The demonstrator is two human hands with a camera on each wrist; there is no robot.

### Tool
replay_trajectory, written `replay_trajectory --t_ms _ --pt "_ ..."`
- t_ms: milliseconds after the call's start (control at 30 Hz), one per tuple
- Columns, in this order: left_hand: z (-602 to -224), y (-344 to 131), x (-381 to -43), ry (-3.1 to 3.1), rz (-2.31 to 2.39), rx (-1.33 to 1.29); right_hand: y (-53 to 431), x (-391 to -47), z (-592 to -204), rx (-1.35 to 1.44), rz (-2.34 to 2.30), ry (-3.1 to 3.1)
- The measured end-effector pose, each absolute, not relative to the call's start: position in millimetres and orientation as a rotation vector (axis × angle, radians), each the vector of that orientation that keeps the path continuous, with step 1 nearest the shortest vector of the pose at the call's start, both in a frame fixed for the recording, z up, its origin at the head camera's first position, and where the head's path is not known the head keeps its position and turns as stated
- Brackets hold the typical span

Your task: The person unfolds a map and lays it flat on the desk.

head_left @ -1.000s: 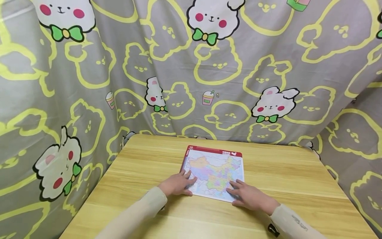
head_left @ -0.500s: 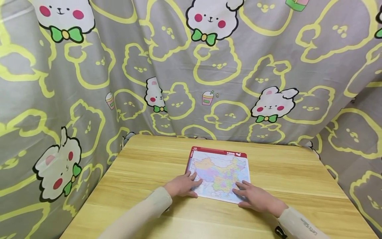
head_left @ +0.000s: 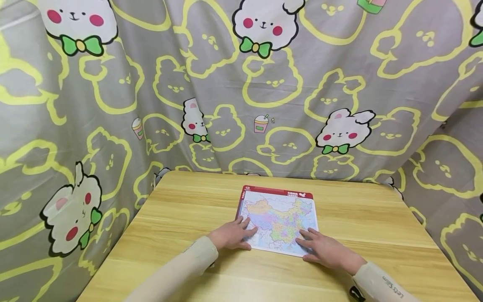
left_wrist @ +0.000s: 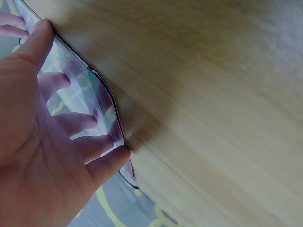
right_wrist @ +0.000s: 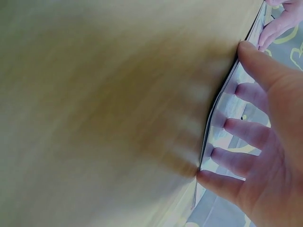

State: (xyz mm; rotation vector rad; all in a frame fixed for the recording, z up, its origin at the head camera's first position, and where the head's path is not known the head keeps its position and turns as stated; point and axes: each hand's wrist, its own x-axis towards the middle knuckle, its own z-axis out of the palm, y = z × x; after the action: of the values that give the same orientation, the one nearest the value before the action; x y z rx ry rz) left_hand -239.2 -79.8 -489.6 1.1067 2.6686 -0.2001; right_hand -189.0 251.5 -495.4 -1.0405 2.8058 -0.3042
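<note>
A thin rectangular map board (head_left: pixel 279 218) with a red top border and a colored map of China lies flat on the wooden table. My left hand (head_left: pixel 231 235) rests on its left side with fingers spread, the thumb at the near edge. On the right side, my right hand (head_left: pixel 326 248) touches the board the same way, its fingertips on the map and thumb by the near corner. In the left wrist view, the fingers (left_wrist: pixel 75 123) lie on the board's glossy surface, which reflects them. The right wrist view has the right hand's fingertips (right_wrist: pixel 229 124) on the board.
The wooden table (head_left: pixel 181 201) extends around the board on all sides. A grey curtain (head_left: pixel 226 84) with yellow outlines and white rabbits hangs behind the table and along both sides. Beige sleeves (head_left: pixel 177 268) cover both arms.
Both hands and the map board have slid a little to the right over the table, mostly in the first half second. The hands keep the same pose on the board.
</note>
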Motion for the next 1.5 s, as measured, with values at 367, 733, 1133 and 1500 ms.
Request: replay_trajectory --t_ms 367,733,1133,1500 --pt "-488.0 -80.8 -233.8 2.658 -0.207 1.156 257.3 -189.9 -497.0 -1.001 -0.359 2.85" --pt "-485.2 -81.1 -226.6 2.646 -0.265 1.232 266.5 -195.1 -499.8 -0.992 -0.389 2.859" --pt "-485.6 -80.6 -219.4 2.617 -0.235 1.27 271.8 -198.3 -499.8 -0.991 -0.374 2.879" --pt "-483.1 -79.1 -210.5 2.6 -0.251 1.324 276.8 -203.8 -501.2 -1.01 -0.354 2.893"
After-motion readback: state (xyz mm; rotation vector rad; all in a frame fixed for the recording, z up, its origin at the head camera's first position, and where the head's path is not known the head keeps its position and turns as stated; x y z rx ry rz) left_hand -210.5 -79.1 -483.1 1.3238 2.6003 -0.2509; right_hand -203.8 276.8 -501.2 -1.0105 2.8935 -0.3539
